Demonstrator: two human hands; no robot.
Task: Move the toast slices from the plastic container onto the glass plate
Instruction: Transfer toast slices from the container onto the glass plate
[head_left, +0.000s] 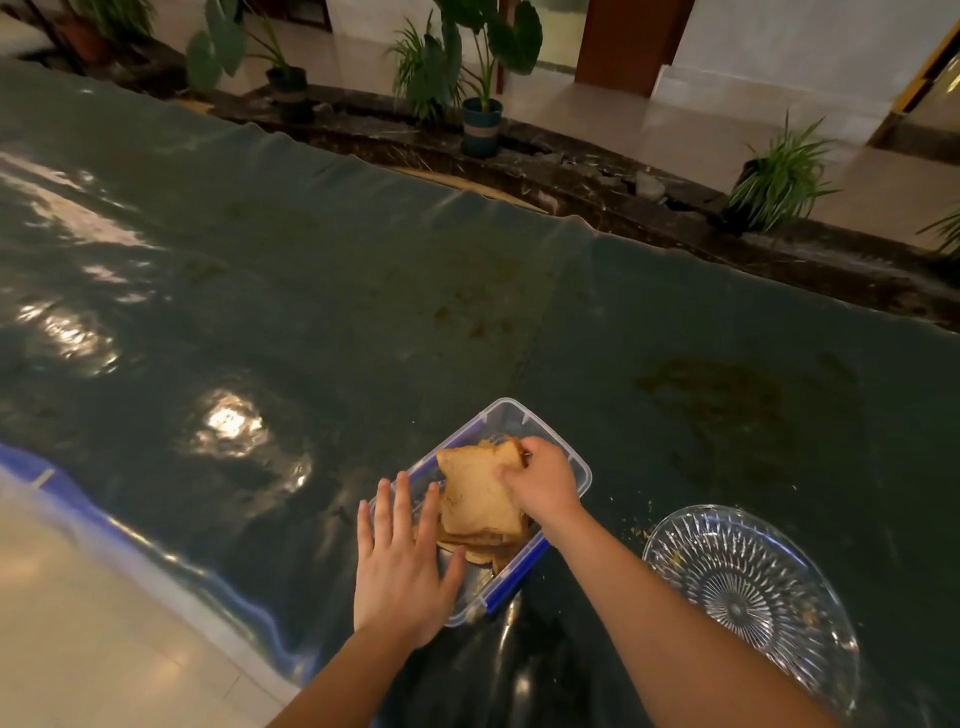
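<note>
Several toast slices (480, 540) lie stacked in the container (581, 470) near the table's (363, 291) near edge. The right hand (543, 483) pinches the top slice (475, 491) at its far corner, tilting it up. The left hand (400, 566), fingers spread flat, rests on the container's near-left rim. The plate (748, 592) sits just right of the container, bare but for crumbs.

Bare dark cloth (613, 467) between plastic container (582, 475) and glass plate (810, 551), only crumbs (641, 531) there.
</note>
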